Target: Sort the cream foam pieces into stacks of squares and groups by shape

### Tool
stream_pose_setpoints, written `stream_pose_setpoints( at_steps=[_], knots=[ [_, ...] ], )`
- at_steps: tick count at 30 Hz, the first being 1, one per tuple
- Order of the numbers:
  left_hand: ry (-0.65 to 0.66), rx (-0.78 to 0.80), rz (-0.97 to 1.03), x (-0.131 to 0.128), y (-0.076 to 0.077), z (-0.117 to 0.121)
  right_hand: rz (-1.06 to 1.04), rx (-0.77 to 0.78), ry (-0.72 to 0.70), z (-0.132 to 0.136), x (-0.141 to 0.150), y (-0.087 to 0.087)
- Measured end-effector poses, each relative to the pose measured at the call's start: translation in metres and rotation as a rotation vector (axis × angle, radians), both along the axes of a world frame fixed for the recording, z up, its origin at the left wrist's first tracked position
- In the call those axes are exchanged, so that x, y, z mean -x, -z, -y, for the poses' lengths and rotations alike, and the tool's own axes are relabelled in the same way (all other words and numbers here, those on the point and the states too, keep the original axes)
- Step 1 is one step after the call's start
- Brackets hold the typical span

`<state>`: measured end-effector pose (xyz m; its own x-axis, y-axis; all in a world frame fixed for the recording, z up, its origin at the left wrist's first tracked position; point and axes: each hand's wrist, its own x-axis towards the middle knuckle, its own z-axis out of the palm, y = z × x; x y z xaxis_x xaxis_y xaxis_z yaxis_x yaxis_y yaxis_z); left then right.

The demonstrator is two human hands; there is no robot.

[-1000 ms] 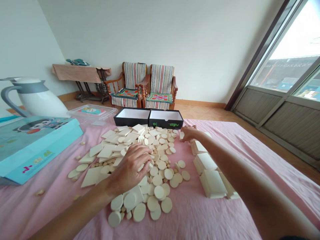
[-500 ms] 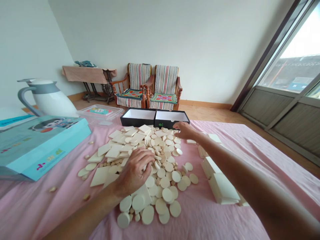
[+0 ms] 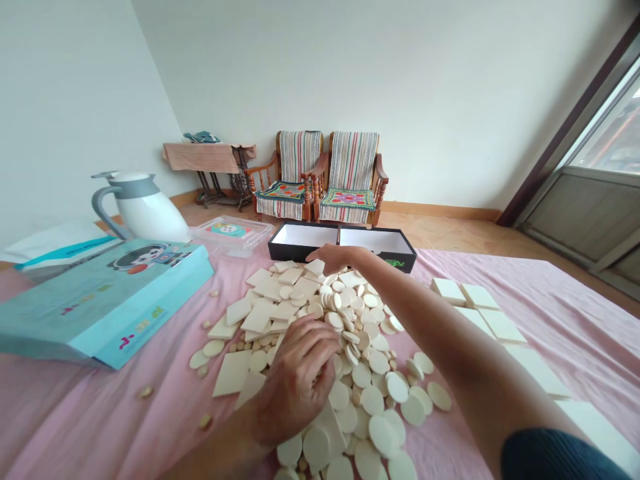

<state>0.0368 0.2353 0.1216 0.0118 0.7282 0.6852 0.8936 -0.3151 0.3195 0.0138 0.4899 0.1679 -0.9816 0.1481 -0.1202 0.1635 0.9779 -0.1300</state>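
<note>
Along the heap's far edge, just before the black boxes (image 3: 287,252), my right grip (image 3: 334,259) points leftward, fingers bent down; I cannot tell whether it grasps anything. The square tile (image 3: 315,268) lies right at those fingertips, just beneath them, its sides too hidden for me to read a long axis. I judge that this closeness matters most: my right is clearly the nearer hand, for my left grip (image 3: 303,372) rests half curled at mid-heap, beside the discs (image 3: 373,401), its palm hidden, so whether it holds one I cannot say. More tiles (image 3: 257,315) spread leftward and toward me from my right grip, while the stacks (image 3: 500,325) stand well apart, right of my forearm.
</note>
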Motion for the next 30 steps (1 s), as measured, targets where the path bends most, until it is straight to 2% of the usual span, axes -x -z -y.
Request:
stream_pose_setpoints(
  at_steps=[4,7,10,13,15,18,20,22,26,28,30],
  knots=[
    [0.015,-0.01,0.014,0.0,0.003,-0.001,0.014,-0.016,0.025,0.003,0.0,0.004],
    [0.003,-0.023,0.013,0.001,0.004,-0.002,-0.04,-0.041,0.049,0.008,-0.015,-0.001],
    [-0.015,-0.037,0.003,0.003,0.003,-0.005,-0.139,-0.068,0.12,0.006,-0.047,-0.015],
    [-0.024,-0.05,-0.005,0.004,0.004,-0.006,-0.196,-0.085,0.198,0.003,-0.092,-0.024],
    [-0.022,-0.053,-0.006,0.004,0.005,-0.007,-0.205,-0.103,0.254,0.007,-0.123,-0.019],
    [-0.013,-0.045,-0.008,0.005,0.008,-0.007,-0.192,-0.127,0.356,0.019,-0.156,0.002],
    [-0.011,-0.041,-0.01,0.006,0.009,-0.008,-0.165,-0.12,0.403,0.026,-0.166,0.016],
    [-0.011,-0.046,-0.012,0.006,0.01,-0.009,-0.15,-0.103,0.43,0.029,-0.17,0.022],
    [-0.009,-0.055,-0.02,0.007,0.009,-0.009,-0.147,-0.06,0.428,0.026,-0.178,0.011],
    [-0.007,-0.053,-0.024,0.007,0.009,-0.009,-0.102,-0.008,0.369,0.029,-0.186,0.006],
    [-0.003,-0.054,-0.03,0.008,0.009,-0.009,-0.035,0.034,0.291,0.037,-0.194,0.007]
  ],
)
